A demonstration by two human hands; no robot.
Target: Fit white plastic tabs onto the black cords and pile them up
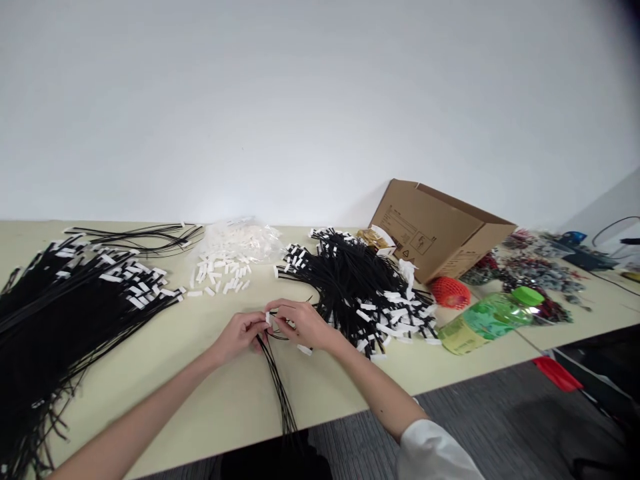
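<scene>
Near the middle of the table my two hands meet, fingertips pinched together. My left hand (245,335) is closed round the upper end of a bundle of thin black cables (280,387), whose length hangs over the table's front edge. A small white connector (269,318) shows between the fingers of both hands. My right hand (303,325) is closed at the connector from the other side, and a black cable loops out beneath its fingers. The fingers hide how connector and cable ends fit together. By my right wrist lies another white connector (305,349).
A large pile of black cables (45,333) with white ends covers the left; another heap (355,280) lies right of centre. Loose white connectors (220,272) lie before a clear plastic bag (243,239). A tilted cardboard box (430,227) and green bottle (487,321) stand right.
</scene>
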